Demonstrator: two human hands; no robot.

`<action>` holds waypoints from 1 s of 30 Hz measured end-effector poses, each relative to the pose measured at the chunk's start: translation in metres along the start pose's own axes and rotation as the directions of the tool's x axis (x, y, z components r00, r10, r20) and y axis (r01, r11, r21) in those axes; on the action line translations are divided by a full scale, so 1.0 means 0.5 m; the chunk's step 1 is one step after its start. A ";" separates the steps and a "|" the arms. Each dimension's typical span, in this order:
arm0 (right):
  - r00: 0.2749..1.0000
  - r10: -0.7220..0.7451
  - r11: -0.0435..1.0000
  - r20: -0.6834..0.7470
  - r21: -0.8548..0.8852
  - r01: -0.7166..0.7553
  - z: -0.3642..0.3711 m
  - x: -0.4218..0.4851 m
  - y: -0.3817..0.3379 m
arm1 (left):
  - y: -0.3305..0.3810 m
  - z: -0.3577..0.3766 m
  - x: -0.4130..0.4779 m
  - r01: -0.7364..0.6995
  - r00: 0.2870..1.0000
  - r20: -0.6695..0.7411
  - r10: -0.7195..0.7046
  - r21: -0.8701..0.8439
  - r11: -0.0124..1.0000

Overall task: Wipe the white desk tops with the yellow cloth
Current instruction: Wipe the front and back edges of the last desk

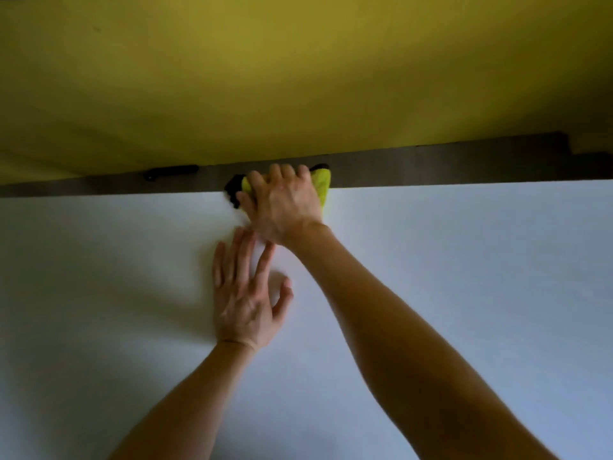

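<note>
**A:** What fills the view?

**B:** A yellow wall [298, 78] at the back. Below it the white desk top [464, 260] runs right across, and a dark grey strip [431, 167] lies between them along the desk's far edge.

**A:** Which step is this?

**B:** Wiping that far edge, I'd judge. The right hand [285, 200] has its fingers curled over the bunched yellow cloth [322, 184] and presses it to the desk against the strip. The left hand [243, 300] lies flat on the desk nearer the body, fingers straight, holding nothing.

**A:** And next?

**B:** Probably a sweep sideways along the edge, or a pull back towards the body. The left hand sits in that nearer path and would have to lift.

**A:** Anything else about?

**B:** A small black object [170, 171] on the strip, off to the left. It's too dim to identify.
</note>
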State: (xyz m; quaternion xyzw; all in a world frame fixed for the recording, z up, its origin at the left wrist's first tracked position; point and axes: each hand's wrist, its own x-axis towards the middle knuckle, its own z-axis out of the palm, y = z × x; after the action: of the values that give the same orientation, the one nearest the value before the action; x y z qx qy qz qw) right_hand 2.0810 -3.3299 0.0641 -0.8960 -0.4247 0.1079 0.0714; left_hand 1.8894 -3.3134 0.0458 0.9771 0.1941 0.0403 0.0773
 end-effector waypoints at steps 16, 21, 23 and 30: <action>0.923 0.354 0.928 -0.154 -0.063 -0.366 -0.020 -0.135 0.242 | 0.004 0.000 0.005 -0.033 0.998 -0.050 0.031 -0.035 0.999; 0.996 0.088 0.996 -0.033 -0.001 -0.088 0.000 -0.027 0.040 | 0.005 -0.001 0.005 -0.015 1.000 -0.027 0.015 0.007 1.000; 0.998 0.030 0.999 -0.057 0.038 -0.028 -0.001 -0.048 0.103 | 0.002 0.001 0.008 -0.023 0.998 -0.051 0.023 -0.003 1.000; 0.956 0.216 0.971 -0.200 -0.060 -0.232 -0.069 -0.281 0.556 | 0.000 0.002 0.009 -0.021 1.000 -0.020 0.021 0.023 1.000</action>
State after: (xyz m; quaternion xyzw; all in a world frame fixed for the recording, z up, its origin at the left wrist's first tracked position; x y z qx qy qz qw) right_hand 2.2104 -3.6150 0.0553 -0.9467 -0.3158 0.0105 0.0622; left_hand 1.8939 -3.3118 0.0451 0.9794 0.1851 0.0487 0.0639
